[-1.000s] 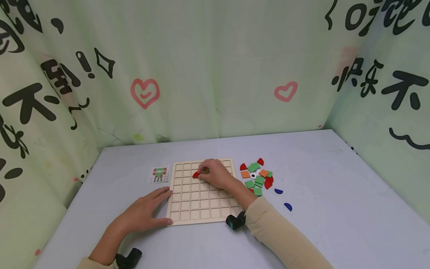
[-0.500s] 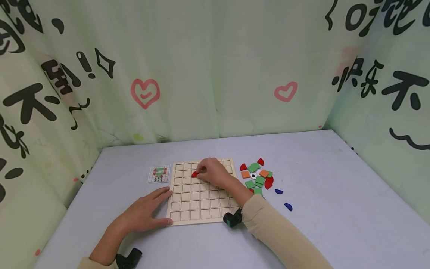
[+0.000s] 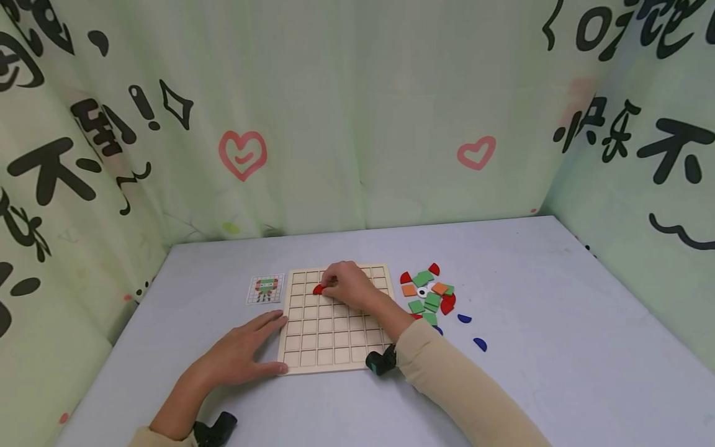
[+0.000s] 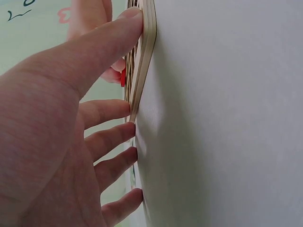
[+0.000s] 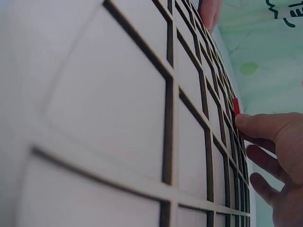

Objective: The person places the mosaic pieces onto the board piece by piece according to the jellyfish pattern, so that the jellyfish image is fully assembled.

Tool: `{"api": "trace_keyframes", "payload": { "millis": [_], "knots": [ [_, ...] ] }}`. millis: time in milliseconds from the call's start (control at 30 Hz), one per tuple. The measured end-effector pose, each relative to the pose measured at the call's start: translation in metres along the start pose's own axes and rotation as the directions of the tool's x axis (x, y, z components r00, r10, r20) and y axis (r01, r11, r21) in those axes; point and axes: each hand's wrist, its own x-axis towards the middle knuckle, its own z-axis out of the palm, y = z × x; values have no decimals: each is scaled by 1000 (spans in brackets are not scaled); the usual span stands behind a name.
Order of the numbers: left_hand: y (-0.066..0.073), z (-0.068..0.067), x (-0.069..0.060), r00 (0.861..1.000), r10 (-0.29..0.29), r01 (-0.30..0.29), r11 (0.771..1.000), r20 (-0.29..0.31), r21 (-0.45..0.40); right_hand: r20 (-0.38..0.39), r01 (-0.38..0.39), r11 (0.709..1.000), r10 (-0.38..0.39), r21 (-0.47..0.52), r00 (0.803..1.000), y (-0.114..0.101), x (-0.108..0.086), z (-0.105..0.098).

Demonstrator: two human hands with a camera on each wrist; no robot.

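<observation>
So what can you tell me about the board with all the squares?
The board is pale and looks wooden, with a layered edge and dark-lined square compartments on top. It lies flat on the table. The left hand touches its left edge. The right hand holds a red piece near its far left corner; I can't tell whether that piece touches it.

From my end, the right hand (image 3: 350,287) hid part of the red piece (image 3: 318,290) and some of the board (image 3: 325,341) beneath. Fine detail on the card (image 3: 265,289) at left was too small for me. My left wrist view cropped the left hand (image 4: 54,130).
</observation>
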Motion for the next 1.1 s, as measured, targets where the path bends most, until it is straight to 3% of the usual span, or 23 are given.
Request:
{"api": "trace_keyframes", "payload": {
  "millis": [533, 733, 1100],
  "knots": [
    [1, 0, 2, 1000, -20, 20, 1000, 17, -3, -30, -28, 995, 31, 91, 999, -2, 7, 6],
    [1, -1, 1, 999, -26, 26, 1000, 22, -5, -38, -13, 997, 16, 79, 999, -1, 12, 12],
    [1, -1, 1, 999, -33, 34, 999, 25, -5, -40, -76, 997, 76, -6, 996, -7, 13, 15]
  ]
}}
